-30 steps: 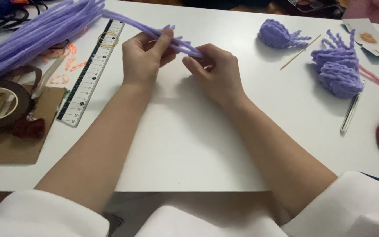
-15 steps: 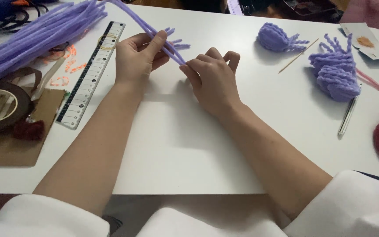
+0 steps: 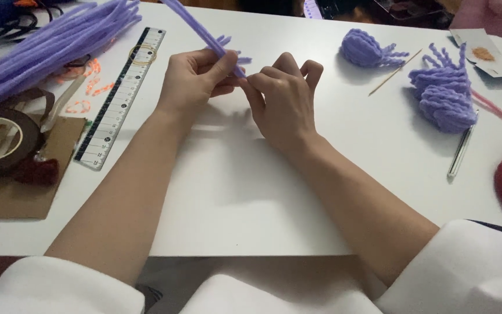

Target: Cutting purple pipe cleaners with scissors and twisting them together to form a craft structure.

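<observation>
The left hand (image 3: 196,78) is pinching a long purple fuzzy stick (image 3: 201,32) in a closed grip, above the white tabletop (image 3: 251,192). The right hand (image 3: 283,102) is pinching the stick's lower end too, with its other fingers spread. A ruler (image 3: 120,99) is lying just beside the left hand. Purple fuzzy shapes (image 3: 443,96) are sitting well apart on the right.
</observation>
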